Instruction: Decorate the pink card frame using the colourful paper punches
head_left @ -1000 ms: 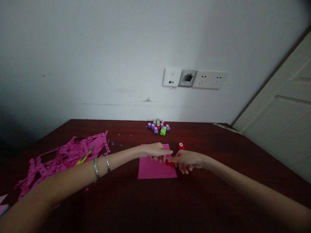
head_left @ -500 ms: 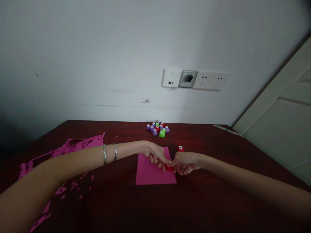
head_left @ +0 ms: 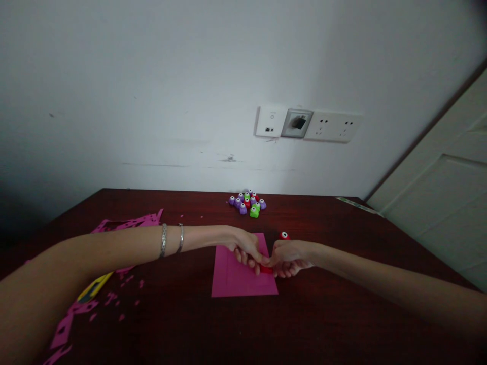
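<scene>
A red craft paper punch [head_left: 267, 269] sits at the right edge of a pink sheet of paper [head_left: 232, 284]. My left hand [head_left: 248, 248] grips it from the left, fingers curled and thumb on top. From the right, my right hand [head_left: 288, 257] closes on the same punch, its thumb meeting the left one. Most of the punch is hidden by the fingers. Just behind my right hand stands a second red punch [head_left: 284, 235], partly covered by the hand. Faint straight lines run along the sheet near its edges.
Several purple, green and red punches [head_left: 247, 203] cluster at the back of the dark red table [head_left: 182, 324]. Cut pink paper scraps [head_left: 64, 324] and a yellow cutter-like tool [head_left: 95, 287] lie at the left, partly under my left arm. Wall sockets [head_left: 335, 126] are behind.
Both hands stay on the red punch, with only a slight shift in the fingers. The view has moved a little, and the yellow tool shows more beside my left arm.
</scene>
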Demonstrator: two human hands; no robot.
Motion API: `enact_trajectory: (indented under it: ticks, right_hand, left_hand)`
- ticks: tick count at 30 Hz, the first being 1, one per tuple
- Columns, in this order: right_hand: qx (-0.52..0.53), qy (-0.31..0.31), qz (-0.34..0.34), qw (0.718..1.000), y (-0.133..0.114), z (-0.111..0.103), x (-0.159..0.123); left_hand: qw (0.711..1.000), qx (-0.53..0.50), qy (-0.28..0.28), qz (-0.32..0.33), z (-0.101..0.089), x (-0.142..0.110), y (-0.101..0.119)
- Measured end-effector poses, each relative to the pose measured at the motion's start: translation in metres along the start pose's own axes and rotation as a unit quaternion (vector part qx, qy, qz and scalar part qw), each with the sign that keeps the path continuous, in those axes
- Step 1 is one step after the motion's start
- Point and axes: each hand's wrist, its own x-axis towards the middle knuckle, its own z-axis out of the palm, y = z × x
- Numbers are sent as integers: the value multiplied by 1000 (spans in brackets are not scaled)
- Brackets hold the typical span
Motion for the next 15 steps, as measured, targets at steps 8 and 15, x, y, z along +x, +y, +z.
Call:
enact_trajectory:
  ticks: [8, 15]
  right_hand:
    - [-29, 6, -5, 1000, -1, 0, 0]
    - [-28, 15, -24, 999, 2, 1, 2]
  left_hand:
    - [1000, -14, 23, 0, 3, 1, -2]
    - [1000, 21, 0, 7, -2, 5, -1]
